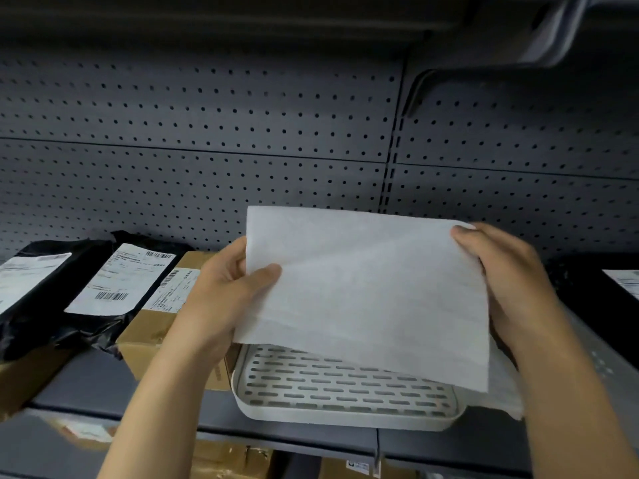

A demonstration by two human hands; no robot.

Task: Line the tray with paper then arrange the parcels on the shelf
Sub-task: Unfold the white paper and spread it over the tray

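Note:
A white sheet of paper [363,288] hangs in the air above a white slotted tray [345,414] that sits at the front edge of the shelf. My left hand [224,288] pinches the sheet's left edge, thumb on top. My right hand [508,278] grips its upper right corner. The sheet hides the back part of the tray. To the left on the shelf lie two black bagged parcels [103,288] with white labels and a brown cardboard box [155,326], close against the tray's left side.
A grey pegboard wall [242,133] backs the shelf. Another black parcel [608,288] lies at the right edge. More white paper [505,392] sticks out at the tray's right. Cardboard boxes [231,458] sit on the level below. An upper shelf [518,22] overhangs.

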